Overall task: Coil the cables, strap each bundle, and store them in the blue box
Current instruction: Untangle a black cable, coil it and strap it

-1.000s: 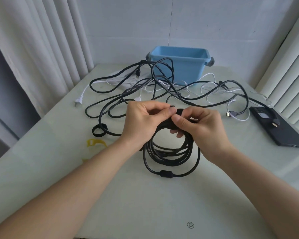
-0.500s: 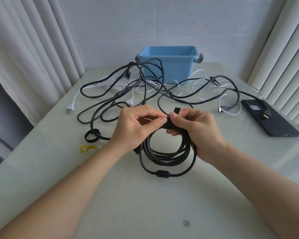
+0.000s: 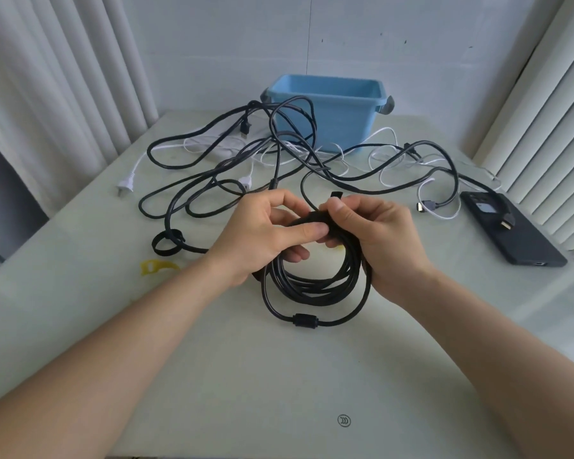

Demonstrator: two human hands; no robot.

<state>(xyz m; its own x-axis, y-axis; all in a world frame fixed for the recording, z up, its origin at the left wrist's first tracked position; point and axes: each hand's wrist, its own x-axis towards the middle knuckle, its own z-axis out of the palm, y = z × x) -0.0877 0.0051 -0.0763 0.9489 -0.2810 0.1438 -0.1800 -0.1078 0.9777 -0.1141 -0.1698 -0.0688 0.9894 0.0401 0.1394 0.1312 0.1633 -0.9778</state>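
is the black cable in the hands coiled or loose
Coiled: the black cable forms several stacked loops, gripped at the top by the left hand and right hand.

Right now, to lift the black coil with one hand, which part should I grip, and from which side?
Grip the coil at its far top, from above, where the strap wraps the bunched turns. Lower down the turns spread, and the outer one with the ferrite bead lies apart, so a grip there would likely miss some.
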